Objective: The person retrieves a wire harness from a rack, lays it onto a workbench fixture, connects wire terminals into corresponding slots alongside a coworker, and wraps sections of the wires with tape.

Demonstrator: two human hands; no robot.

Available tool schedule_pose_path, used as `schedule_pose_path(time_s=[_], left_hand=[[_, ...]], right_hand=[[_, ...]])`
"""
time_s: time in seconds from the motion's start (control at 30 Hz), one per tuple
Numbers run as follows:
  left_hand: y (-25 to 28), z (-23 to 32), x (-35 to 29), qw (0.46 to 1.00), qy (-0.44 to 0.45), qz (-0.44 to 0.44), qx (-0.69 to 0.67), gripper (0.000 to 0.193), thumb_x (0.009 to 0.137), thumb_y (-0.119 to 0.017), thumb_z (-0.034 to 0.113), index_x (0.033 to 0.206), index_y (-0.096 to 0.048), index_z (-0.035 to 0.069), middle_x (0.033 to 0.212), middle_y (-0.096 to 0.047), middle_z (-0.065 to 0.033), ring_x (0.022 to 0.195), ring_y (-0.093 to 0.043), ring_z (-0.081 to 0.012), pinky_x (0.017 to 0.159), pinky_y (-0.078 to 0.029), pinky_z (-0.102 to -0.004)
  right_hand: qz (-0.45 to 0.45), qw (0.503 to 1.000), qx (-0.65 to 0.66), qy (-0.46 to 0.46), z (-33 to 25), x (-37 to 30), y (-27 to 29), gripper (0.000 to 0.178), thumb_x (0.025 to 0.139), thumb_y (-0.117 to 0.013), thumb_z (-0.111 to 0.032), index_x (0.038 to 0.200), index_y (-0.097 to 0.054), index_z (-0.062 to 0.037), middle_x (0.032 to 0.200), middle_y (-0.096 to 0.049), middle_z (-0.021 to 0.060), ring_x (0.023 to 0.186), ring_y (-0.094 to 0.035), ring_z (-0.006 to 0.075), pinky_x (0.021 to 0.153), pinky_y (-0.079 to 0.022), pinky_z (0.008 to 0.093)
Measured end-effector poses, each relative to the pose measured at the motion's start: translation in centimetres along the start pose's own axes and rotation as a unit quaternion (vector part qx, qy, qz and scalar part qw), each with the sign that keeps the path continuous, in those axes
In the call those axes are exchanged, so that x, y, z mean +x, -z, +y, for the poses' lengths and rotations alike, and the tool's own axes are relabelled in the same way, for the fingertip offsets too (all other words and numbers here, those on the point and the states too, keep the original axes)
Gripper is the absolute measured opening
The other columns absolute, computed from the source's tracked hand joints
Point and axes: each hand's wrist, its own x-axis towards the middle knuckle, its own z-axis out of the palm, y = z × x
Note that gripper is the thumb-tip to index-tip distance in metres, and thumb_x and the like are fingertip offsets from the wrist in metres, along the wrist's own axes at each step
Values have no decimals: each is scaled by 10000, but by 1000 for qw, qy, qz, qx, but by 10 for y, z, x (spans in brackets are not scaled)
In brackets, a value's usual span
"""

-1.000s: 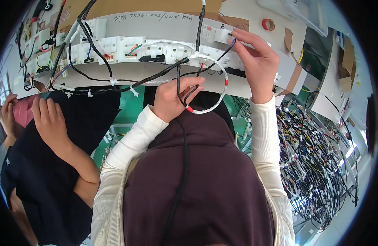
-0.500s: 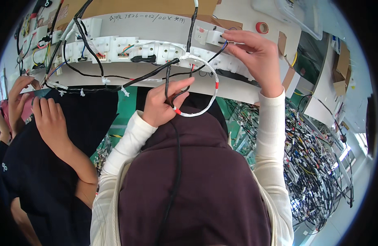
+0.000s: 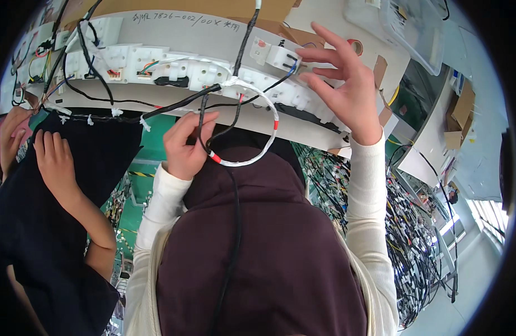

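— White wrapping is seen on the cable loop (image 3: 238,164) in the head view; where is it placed?

— It is held up in front of the bench edge, between the two hands and nearer the left. By the left hand (image 3: 185,147), the black wires (image 3: 202,112) at the loop's lower left are grasped in curled fingers; the exact pinch is hidden.

— And the right hand (image 3: 347,95)?

— It is released, its fingers spread just beside a white block (image 3: 279,57), into which a blue wire (image 3: 293,68) is led. Whether the block is touched by a fingertip cannot be told.

— What else is hidden or cut off?

— The red tape roll (image 3: 356,46) is partly covered by the right hand. A clear plastic bin (image 3: 403,33) is cut by the upper edge, and the row of white holders (image 3: 196,70) is lost toward the dark left rim.

— What can be counted?

— Two red bands (image 3: 276,125) on the loop, one tape roll, one cardboard box (image 3: 460,115), and at least four white ties (image 3: 146,123) along the thick black cable (image 3: 182,103). At least two co-workers' hands (image 3: 55,159) are seen at the left; whether they belong to one person cannot be told. The wire heap (image 3: 414,241) is too tangled to be counted.
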Motion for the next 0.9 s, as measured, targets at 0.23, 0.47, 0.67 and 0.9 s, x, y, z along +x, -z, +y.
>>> schedule_pose_path(time_s=[0.23, 0.47, 0.67, 0.9], left_hand=[[5, -8, -15, 992, 40, 115, 29, 186, 868, -628, -73, 1036, -688, -23, 767, -596, -57, 620, -522, -91, 556, -398, -217], [-4, 41, -9, 953, -164, 193, 165, 253, 865, -631, -52, 1115, -637, -19, 821, -618, -86, 676, -544, -162, 632, -443, -266], [-66, 91, 78, 962, -74, 24, 261, 380, 784, -781, 126, 1114, -611, 42, 828, -614, -97, 767, -602, -295, 689, -503, -384], [-73, 98, 87, 957, -6, 10, 290, 300, 739, -822, 197, 941, -635, 76, 790, -601, -27, 578, -498, -180, 539, -428, -312]], right_hand=[[-51, 997, 8, 50, 11, 9, 13, 680, 792, -693, 25, 1420, -488, -137, 1112, -720, 59, 1069, -670, 183, 901, -564, 320], [-32, 975, -98, 199, 17, 14, 13, 512, 752, -711, 28, 1243, -636, -93, 1028, -676, 48, 951, -664, 170, 876, -562, 326], [-81, 971, -29, 223, 22, 27, 6, 470, 746, -690, 72, 1189, -641, -75, 968, -659, 58, 862, -668, 173, 779, -582, 313], [-98, 980, 88, 152, 32, 30, 7, 661, 761, -588, 130, 1366, -439, -89, 921, -657, 93, 831, -691, 203, 726, -578, 312]])
